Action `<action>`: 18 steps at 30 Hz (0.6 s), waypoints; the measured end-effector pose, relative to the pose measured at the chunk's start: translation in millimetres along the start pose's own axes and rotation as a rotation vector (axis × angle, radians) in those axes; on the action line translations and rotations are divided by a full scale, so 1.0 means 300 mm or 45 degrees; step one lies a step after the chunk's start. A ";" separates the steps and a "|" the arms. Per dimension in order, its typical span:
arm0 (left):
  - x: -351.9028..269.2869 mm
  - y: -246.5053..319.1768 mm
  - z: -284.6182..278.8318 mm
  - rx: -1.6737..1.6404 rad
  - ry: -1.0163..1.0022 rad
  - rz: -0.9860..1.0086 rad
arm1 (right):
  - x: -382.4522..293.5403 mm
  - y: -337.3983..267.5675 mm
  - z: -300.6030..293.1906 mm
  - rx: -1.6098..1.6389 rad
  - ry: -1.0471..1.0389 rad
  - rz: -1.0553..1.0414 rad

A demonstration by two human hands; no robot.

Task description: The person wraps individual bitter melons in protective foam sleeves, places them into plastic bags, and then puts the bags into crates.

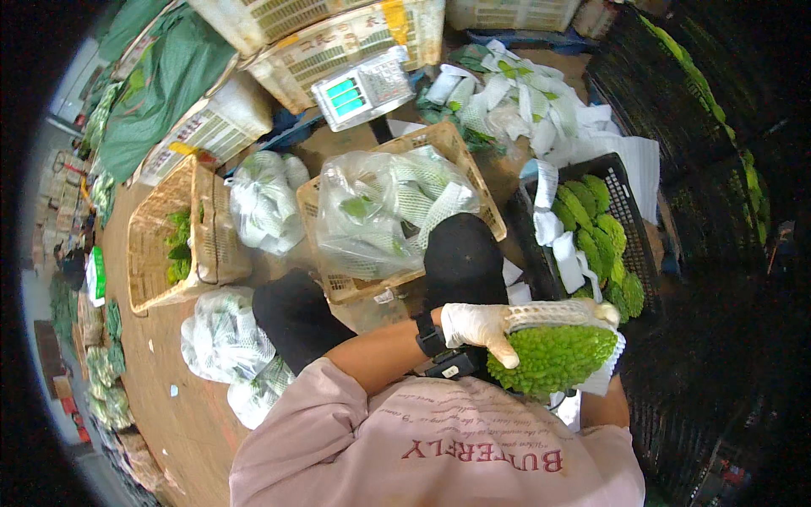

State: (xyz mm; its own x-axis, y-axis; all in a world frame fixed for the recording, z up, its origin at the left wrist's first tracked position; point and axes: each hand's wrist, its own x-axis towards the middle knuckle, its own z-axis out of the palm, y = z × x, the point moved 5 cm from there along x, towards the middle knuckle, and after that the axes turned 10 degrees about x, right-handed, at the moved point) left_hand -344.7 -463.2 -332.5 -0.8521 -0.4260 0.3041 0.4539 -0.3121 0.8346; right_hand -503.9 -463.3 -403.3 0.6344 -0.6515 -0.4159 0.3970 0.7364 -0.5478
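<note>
A bright green, bumpy bitter melon (551, 358) is held in front of my chest on the right side. My left hand (481, 326), in a white glove, grips its left end, with the thumb lying over the melon's skin. Along the melon's far side runs a white foam net sleeve (551, 312). My right hand (607, 314) is mostly hidden behind the melon and foam; a gloved fingertip shows at the far right end. A ribbed white foam edge (605, 369) sticks out below it.
More bitter melons (592, 222) and foam strips fill a black crate (633, 231) at right. Before my knees, a yellowed crate (488, 215) holds a plastic bag (355, 222) of foam-netted produce. A scale display (361, 89) stands beyond. Another crate (215, 253) and filled bags (222, 336) are left.
</note>
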 end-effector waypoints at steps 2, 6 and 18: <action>-0.041 0.046 0.012 -0.045 0.043 -0.020 | 0.003 -0.010 0.002 -0.193 -0.198 0.088; -0.121 0.027 -0.043 0.217 0.170 -0.002 | 0.006 -0.147 0.039 -0.386 0.100 -0.346; -0.278 0.178 -0.181 0.846 1.382 0.191 | 0.219 -0.262 0.479 -1.716 0.729 -1.716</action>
State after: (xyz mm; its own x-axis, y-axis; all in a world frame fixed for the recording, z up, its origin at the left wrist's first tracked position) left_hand -235.2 -490.5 -338.1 -0.0128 -0.9889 0.1479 0.0423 0.1472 0.9882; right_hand -398.2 -537.8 -283.2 0.0502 -0.7426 0.6678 -0.4888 -0.6014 -0.6320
